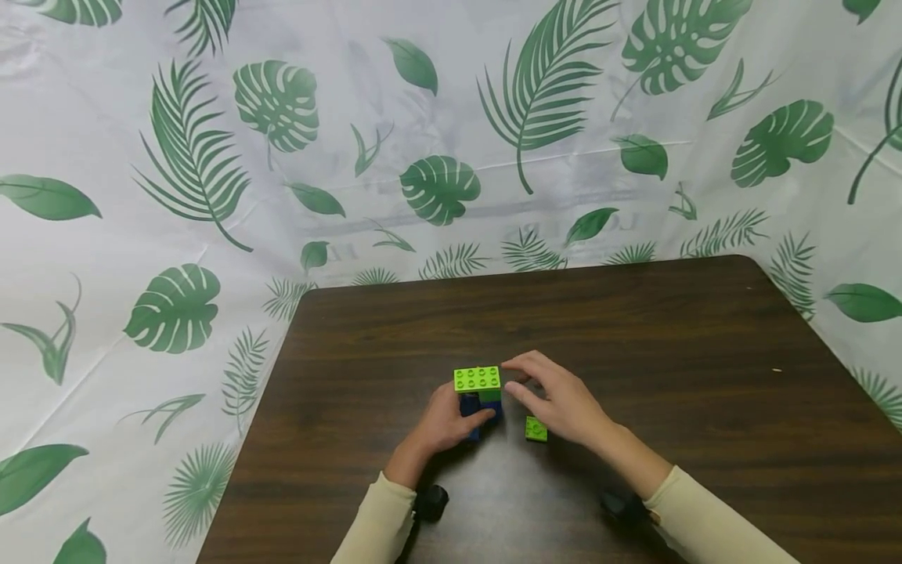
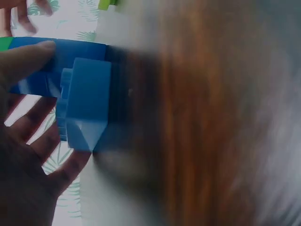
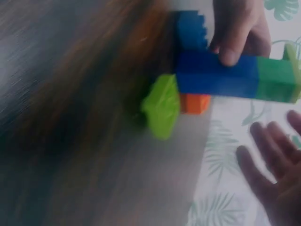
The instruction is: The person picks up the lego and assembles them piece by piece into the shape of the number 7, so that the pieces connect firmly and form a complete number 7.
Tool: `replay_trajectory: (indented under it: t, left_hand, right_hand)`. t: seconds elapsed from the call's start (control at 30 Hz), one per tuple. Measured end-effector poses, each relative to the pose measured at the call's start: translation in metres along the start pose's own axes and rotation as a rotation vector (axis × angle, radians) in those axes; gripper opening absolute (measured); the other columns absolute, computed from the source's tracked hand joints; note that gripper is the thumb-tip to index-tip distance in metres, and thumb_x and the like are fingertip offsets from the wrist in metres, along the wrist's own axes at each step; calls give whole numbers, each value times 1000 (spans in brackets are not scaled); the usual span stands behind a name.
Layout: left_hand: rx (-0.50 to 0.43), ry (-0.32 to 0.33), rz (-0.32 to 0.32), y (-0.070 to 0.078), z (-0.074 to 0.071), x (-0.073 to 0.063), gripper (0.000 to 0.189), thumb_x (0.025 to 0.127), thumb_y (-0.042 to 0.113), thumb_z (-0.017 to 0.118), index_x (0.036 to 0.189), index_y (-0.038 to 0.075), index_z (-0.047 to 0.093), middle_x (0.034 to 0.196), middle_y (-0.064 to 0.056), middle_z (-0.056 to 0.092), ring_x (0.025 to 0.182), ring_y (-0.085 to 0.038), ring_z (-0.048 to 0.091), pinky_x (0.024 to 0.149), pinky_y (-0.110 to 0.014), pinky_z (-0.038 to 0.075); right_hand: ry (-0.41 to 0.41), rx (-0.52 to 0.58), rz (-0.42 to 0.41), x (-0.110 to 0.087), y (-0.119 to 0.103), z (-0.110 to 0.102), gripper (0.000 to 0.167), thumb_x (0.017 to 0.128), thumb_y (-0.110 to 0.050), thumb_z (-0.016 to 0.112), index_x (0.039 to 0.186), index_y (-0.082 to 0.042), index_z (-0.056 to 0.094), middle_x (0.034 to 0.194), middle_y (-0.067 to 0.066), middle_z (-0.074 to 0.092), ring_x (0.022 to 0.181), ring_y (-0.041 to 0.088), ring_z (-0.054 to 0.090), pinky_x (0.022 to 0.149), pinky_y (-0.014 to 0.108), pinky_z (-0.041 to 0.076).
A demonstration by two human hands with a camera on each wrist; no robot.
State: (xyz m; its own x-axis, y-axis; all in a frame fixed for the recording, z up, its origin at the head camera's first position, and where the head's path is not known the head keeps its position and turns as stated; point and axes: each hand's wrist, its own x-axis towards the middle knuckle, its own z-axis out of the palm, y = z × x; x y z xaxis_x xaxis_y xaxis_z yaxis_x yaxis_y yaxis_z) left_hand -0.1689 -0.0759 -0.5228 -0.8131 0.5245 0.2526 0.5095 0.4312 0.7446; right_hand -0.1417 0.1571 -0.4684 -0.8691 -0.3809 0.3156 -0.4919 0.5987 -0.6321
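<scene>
My left hand (image 1: 445, 423) holds a structure of toy building blocks, its thumb lying across a dark blue block (image 3: 214, 73) and its fingers reaching behind. A green block (image 3: 276, 79) tops the blue column, and a lime studded plate (image 1: 477, 379) spans the top. Low beside the thumb, a lighter blue block (image 2: 88, 99) juts toward me. Part of an orange block (image 3: 194, 103) shows behind the column. To the right of the structure, my right hand (image 1: 557, 397) hovers with fingers apart, holding nothing. Beneath it on the table lies a small lime block (image 1: 535, 429).
The dark wooden table (image 1: 669, 337) has rounded far corners. Behind and beside it hangs a white sheet (image 1: 352, 102) printed with green leaves. Black straps with cameras sit on both wrists.
</scene>
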Motion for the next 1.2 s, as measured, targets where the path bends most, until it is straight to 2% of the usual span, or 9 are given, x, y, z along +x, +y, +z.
replay_trajectory:
  t: [0.13,0.27,0.4,0.67,0.83,0.93,1.03,1.13,1.2]
  left_hand:
    - [27,-12,-33,-2,3,-3,47,87,23,76,130,16,58,117,-3,65,102,-13,61,89,-36,51]
    - [16,0,-37,-1,3,-3,51,86,21,78,132,15,57,117,-4,65,102,-14,61,91,-37,50]
    - [15,-6,-56,1,2,-5,57,84,21,80,135,15,54,116,-4,63,101,-14,61,90,-37,50]
    - [-25,8,-164,6,-9,-20,61,86,30,77,138,17,48,123,0,57,107,-17,58,92,-42,49]
    - [-27,136,-203,11,-16,-32,42,88,22,76,124,16,55,113,-1,58,104,-19,58,91,-43,48]
    - [-48,200,-275,15,-17,-40,21,91,18,72,106,14,59,94,-1,60,85,-18,59,75,-35,51]
    - [-190,130,-368,21,-18,-47,15,97,21,64,105,9,62,86,-4,62,74,-20,62,60,-31,52]
    - [-398,-13,-445,26,-20,-53,29,102,27,55,115,1,61,90,-12,65,77,-28,66,57,-35,54]
    - [-516,-73,-479,30,-22,-56,37,103,30,51,117,-3,61,90,-15,64,80,-32,66,58,-36,54]
  right_hand:
    - [-145,-179,66,-12,13,5,33,90,-34,72,118,-17,69,107,-4,61,79,8,57,60,27,47]
    - [-305,-296,103,-20,20,10,39,82,-39,79,114,-19,71,99,-7,58,74,7,52,59,26,44]
    - [-356,-322,122,-23,21,13,41,76,-33,85,112,-19,71,95,-8,55,76,7,49,64,32,47]
    - [-342,-225,79,-23,15,17,32,77,-25,83,105,-17,70,96,-9,60,80,10,55,72,37,50]
    - [-340,-103,-33,-21,-1,21,33,78,-23,82,108,-19,69,103,-13,64,93,11,61,82,39,52]
    - [-299,19,-119,-20,-11,28,33,80,-18,82,110,-17,69,105,-12,65,96,11,63,84,36,53]
    - [-199,130,-210,-20,-17,39,35,79,-13,83,112,-14,69,107,-10,67,97,11,64,83,33,54]
    - [-95,161,-266,-20,-22,50,36,79,-14,84,113,-13,70,110,-9,69,101,9,65,83,31,54]
    - [-60,168,-274,-20,-24,57,35,80,-16,83,112,-12,70,109,-8,69,100,8,65,83,32,55]
